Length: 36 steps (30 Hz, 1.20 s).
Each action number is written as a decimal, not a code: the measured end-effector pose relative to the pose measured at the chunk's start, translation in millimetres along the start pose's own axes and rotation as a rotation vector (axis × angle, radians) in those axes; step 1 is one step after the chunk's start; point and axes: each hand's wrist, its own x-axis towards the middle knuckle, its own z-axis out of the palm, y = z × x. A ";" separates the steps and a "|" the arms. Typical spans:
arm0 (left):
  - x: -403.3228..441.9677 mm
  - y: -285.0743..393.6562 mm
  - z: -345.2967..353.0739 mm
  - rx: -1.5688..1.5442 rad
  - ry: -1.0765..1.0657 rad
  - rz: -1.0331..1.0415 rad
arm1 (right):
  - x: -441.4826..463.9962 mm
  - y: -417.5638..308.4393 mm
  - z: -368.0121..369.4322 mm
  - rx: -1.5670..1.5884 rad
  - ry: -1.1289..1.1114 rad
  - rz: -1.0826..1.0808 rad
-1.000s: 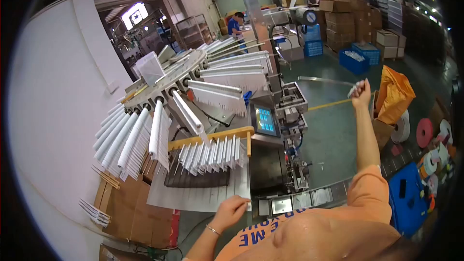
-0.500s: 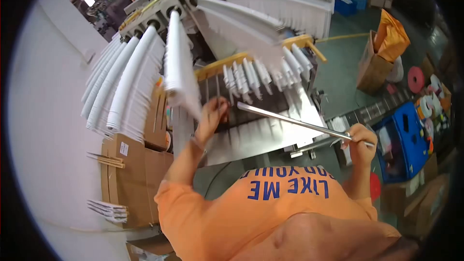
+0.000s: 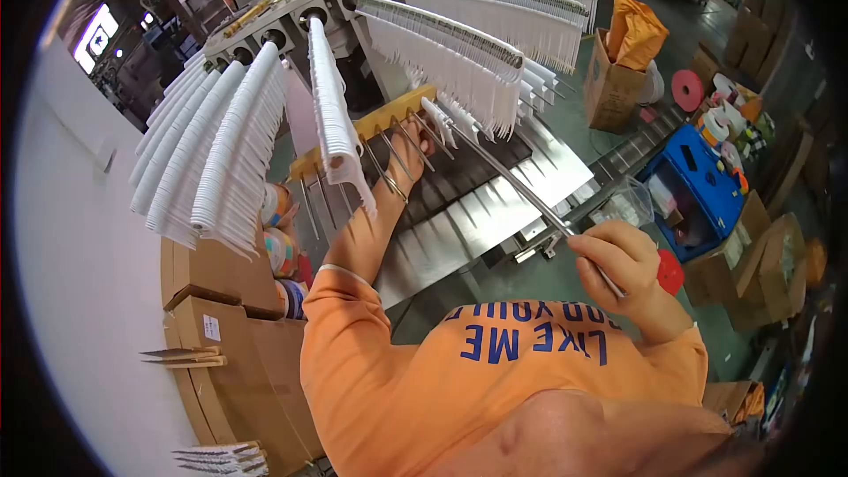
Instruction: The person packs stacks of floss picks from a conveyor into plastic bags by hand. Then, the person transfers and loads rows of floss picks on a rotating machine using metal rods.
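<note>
My right hand (image 3: 621, 267) is closed around a long metal rod (image 3: 521, 185). The rod slants up and left over the metal tray, its far end by a white bundle (image 3: 439, 117) hanging on a peg. My left hand (image 3: 412, 152) reaches forward to the yellow bar (image 3: 402, 113), among its thin metal pegs. Its fingers are curled beside that bundle; what they grip is hidden. Left of the hand, the visible pegs are bare. Just above my left forearm hangs a rod loaded with thin white pieces (image 3: 331, 106).
More loaded rods (image 3: 238, 141) fan out from the machine (image 3: 283, 22). Below the pegs lies a shiny metal tray (image 3: 442, 252). Cardboard boxes (image 3: 238, 371) stand at left. A blue bin (image 3: 698, 177) and a box with an orange bag (image 3: 638, 31) are at right.
My left hand has moved forward to the pegs. My right hand has come closer to my body, and the rod now slants more steeply, its tip near the hanging bundle. The view has shifted.
</note>
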 end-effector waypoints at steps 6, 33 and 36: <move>-19.7 0.8 26.4 0.043 0.168 0.049 | 15.2 -0.9 44.3 -0.039 0.009 0.016; -76.5 -18.7 79.4 0.446 -0.073 0.151 | -66.7 16.9 8.6 0.014 0.172 0.075; -39.8 -36.2 56.2 1.258 0.053 0.950 | -67.5 9.0 -6.5 0.016 0.134 0.159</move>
